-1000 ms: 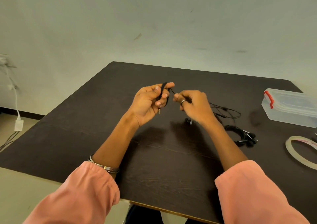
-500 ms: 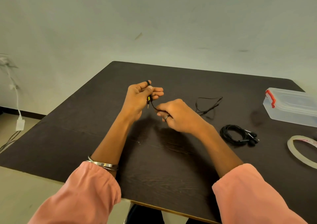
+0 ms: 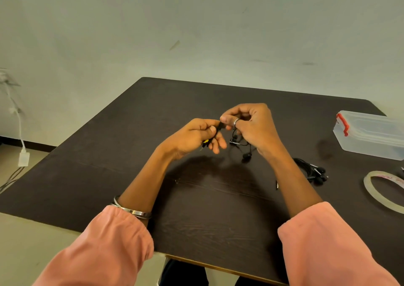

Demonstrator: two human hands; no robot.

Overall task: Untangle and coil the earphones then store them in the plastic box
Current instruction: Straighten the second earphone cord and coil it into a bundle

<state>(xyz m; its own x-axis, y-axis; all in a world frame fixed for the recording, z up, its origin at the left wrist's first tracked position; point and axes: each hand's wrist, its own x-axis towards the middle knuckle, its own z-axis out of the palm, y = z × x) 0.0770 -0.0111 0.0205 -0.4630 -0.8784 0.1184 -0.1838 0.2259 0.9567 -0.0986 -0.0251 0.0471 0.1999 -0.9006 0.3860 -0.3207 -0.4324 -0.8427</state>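
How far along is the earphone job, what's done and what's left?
Done: one coiled set lies on the table. In hand: left hand grips the cable at its plug end, right hand holds more cable, earbuds dangling. Left: finish coiling, then store both in the plastic box, lid on.

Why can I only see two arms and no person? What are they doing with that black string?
The camera sits on the person's head and looks down, so only their arms show. The left hand and the right hand pinch black earphones, whose wire hangs between them above the dark table. Another bundle of earphones lies on the table to the right. Further right are a clear plastic box with red clips and a tape ring.
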